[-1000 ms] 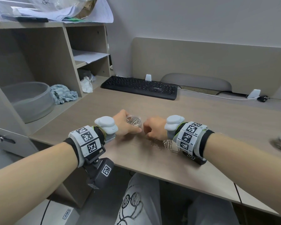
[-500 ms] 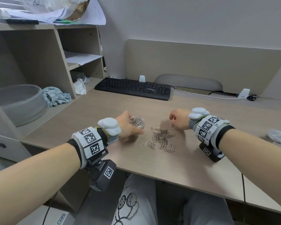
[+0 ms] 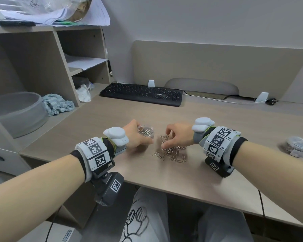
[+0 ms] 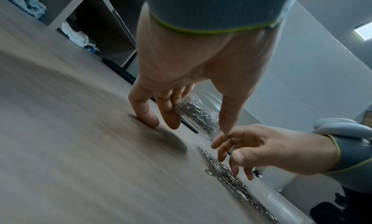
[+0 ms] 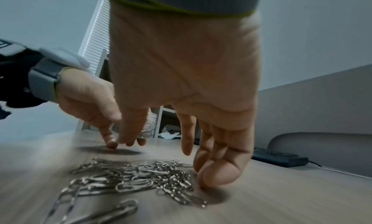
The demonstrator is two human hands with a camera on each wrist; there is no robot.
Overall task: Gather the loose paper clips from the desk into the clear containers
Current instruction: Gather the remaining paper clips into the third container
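A small clear container (image 3: 146, 132) with several paper clips inside stands on the desk (image 3: 234, 130). My left hand (image 3: 135, 137) grips it, thumb in front and fingers behind. In the left wrist view the container (image 4: 201, 109) sits between that thumb and the fingers. Just right of it lies a loose pile of silver paper clips (image 3: 171, 151). My right hand (image 3: 177, 135) hovers over the pile with spread fingers, their tips touching the clips (image 5: 130, 176) and the desk. I see nothing pinched in it.
A second clear container (image 3: 297, 145), lidded, stands at the far right of the desk. A black keyboard (image 3: 142, 94) and a white cable (image 3: 217, 100) lie at the back. On the left shelf unit sit a grey basin (image 3: 16, 112) and a blue cloth (image 3: 57, 105).
My right hand drew away from the container to the right, uncovering the pile, then came back down onto the clips. The left hand kept its grip on the container.
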